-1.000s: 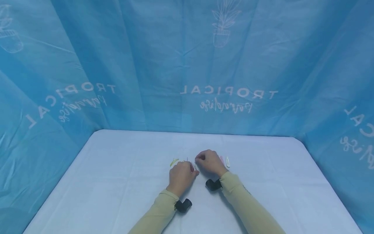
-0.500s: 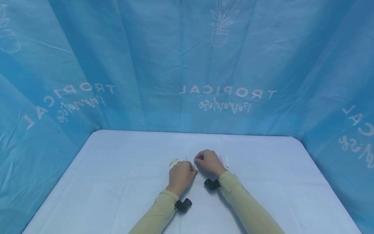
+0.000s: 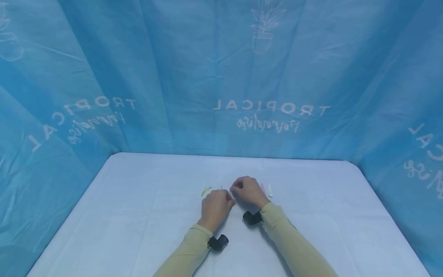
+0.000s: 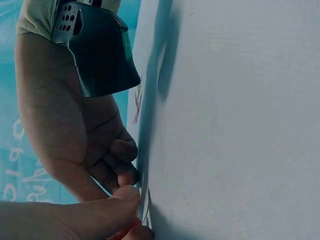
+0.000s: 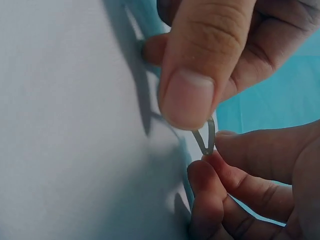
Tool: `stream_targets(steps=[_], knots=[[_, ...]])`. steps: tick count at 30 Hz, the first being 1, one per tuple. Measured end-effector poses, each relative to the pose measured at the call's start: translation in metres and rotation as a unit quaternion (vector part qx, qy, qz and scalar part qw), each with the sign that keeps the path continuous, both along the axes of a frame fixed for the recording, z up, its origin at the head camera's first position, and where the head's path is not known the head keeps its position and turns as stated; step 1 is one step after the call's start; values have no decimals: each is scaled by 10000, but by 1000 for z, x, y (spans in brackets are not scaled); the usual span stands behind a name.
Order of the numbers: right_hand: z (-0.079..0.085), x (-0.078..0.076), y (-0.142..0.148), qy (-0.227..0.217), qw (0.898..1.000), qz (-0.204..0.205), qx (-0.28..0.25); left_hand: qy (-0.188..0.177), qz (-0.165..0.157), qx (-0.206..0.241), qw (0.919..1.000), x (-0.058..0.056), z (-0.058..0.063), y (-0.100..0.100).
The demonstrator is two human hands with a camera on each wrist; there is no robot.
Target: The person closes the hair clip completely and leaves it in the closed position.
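A small snap hair clip (image 5: 210, 136) with a narrow V-shaped end is held between the two hands. In the right wrist view, the right hand (image 5: 220, 55) pinches its upper part, and the thumb hides much of it. At the clip's lower tip, the left hand (image 5: 260, 175) grips with thumb and fingertips. The head view has the left hand (image 3: 215, 209) just left of the right hand (image 3: 249, 191), both low over the table, with the clip barely visible. Seen from the left wrist, the left thumb (image 4: 120, 202) is close to the right hand's curled fingers (image 4: 122, 172).
A yellow open hair clip (image 3: 206, 191) lies left of the hands, with another small item partly hidden behind the left hand. To the right lie a pink clip (image 3: 263, 188) and a white clip (image 3: 270, 191). A blue printed curtain (image 3: 221, 77) surrounds the white table (image 3: 138, 215).
Both hands stay nearly in place around the clip. The left fingers have shifted slightly up toward the right hand. The other clips have not moved.
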State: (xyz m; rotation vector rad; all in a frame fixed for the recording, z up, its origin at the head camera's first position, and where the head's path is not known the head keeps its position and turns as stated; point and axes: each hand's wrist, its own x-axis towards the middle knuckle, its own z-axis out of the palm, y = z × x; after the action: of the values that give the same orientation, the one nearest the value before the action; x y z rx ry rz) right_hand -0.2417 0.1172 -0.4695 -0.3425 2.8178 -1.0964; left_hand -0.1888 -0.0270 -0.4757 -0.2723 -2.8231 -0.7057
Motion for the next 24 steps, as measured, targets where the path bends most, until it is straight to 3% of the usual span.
stream_targets(steps=[10, 24], knots=[[5, 1, 5, -156, 9987, 40, -492, 113, -40, -5, 9999, 2, 5, 3], [8, 1, 11, -252, 9931, -330, -1097, 219, -62, -151, 9996, 2, 7, 7]])
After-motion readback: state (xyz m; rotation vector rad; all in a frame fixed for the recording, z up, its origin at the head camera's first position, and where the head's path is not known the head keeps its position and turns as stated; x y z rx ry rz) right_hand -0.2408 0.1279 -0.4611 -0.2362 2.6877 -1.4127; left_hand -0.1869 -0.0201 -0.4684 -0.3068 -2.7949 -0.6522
